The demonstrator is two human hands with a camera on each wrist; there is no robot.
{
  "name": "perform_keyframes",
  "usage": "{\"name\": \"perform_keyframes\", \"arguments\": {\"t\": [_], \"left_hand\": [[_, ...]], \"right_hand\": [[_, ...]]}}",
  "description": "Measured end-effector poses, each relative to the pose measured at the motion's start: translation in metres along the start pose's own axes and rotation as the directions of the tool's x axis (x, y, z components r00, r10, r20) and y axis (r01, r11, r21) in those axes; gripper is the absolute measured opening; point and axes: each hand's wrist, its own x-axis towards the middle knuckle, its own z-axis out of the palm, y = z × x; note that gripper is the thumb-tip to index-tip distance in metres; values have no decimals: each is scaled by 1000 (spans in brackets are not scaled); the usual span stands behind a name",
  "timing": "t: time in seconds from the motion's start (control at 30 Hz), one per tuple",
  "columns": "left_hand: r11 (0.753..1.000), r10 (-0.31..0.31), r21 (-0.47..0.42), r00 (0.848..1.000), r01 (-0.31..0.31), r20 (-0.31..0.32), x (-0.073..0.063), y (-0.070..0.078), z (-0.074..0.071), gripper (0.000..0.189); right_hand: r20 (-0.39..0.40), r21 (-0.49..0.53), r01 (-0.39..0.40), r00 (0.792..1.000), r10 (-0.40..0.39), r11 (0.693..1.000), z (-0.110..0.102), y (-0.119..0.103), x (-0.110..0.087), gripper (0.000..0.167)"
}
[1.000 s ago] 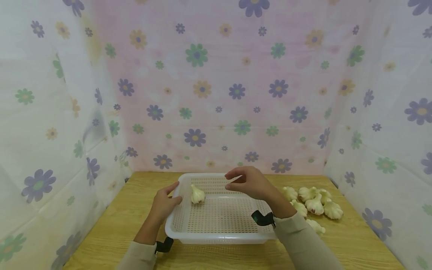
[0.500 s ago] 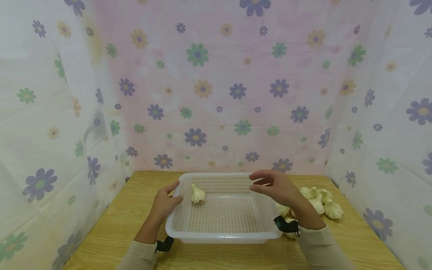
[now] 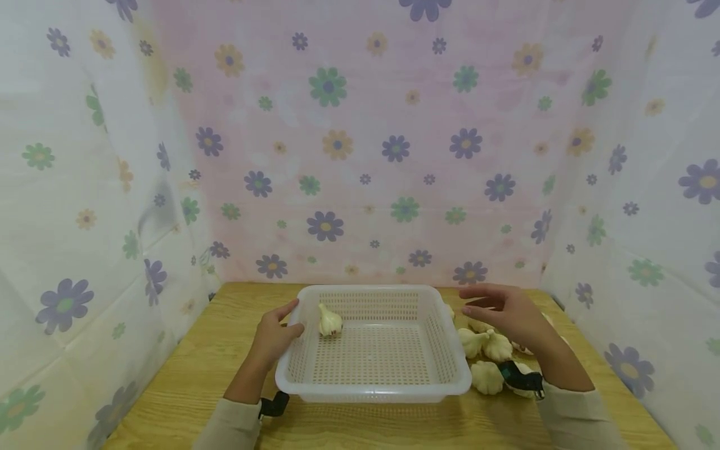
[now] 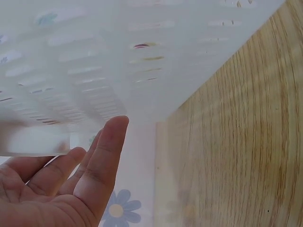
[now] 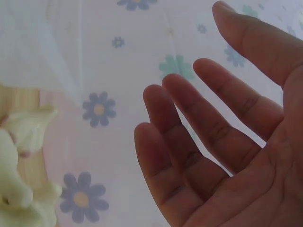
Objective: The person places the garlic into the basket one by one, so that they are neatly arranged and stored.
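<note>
A white slotted plastic basket (image 3: 374, 393) stands on the wooden table with one garlic bulb (image 3: 330, 321) at its left back corner. My left hand (image 3: 272, 340) grips its left rim, thumb over the edge. In the left wrist view, the fingers (image 4: 102, 165) lie against the outside of the basket wall (image 4: 113, 61). Beyond the right rim, my right hand (image 3: 514, 314) hovers over several loose garlic bulbs (image 3: 487, 377), holding nothing. Its fingers (image 5: 199, 109) are spread and slightly bent in the right wrist view, with garlic bulbs (image 5: 28, 130) at the left. The forearm hides part of the pile.
Flowered cloth (image 3: 360, 156) hangs at the back and both sides of the wooden table (image 3: 194, 369). The garlic pile lies close against the basket's right side. Each wrist wears a dark camera, such as the right one (image 3: 519, 377).
My right hand has moved right, from above the basket to over the garlic pile, uncovering the basket's right rim. My left hand, the basket and the bulb inside have stayed put.
</note>
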Motion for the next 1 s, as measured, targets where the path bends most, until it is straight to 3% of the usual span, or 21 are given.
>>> {"name": "perform_keyframes", "arguments": {"t": [0.13, 0.33, 0.57, 0.77, 0.87, 1.0], "left_hand": [[1000, -8, 4, 1000, 8, -5, 1, -1, -2, 70], [1000, -6, -2, 1000, 6, -7, 0, -1, -2, 69], [1000, 20, -7, 1000, -20, -10, 2, -2, -1, 69], [1000, 22, -9, 1000, -22, -9, 3, -1, 0, 69], [1000, 16, -11, 1000, -17, -10, 3, 0, 1, 69], [1000, 13, -21, 1000, -13, -12, 2, 0, 2, 69]], "right_hand": [[1, -11, -15, 1000, 15, 1000, -14, 13, -7, 40], [25, 0, 42, 999, -42, 999, -33, 35, -20, 37], [61, 36, -8, 998, 5, 999, -52, 57, -39, 41], [120, 128, -36, 993, 20, 991, -62, 80, -55, 43], [208, 214, -74, 978, 29, 974, -67, 94, -60, 44], [358, 320, -127, 934, 4, 939, -73, 114, -63, 47]]}}
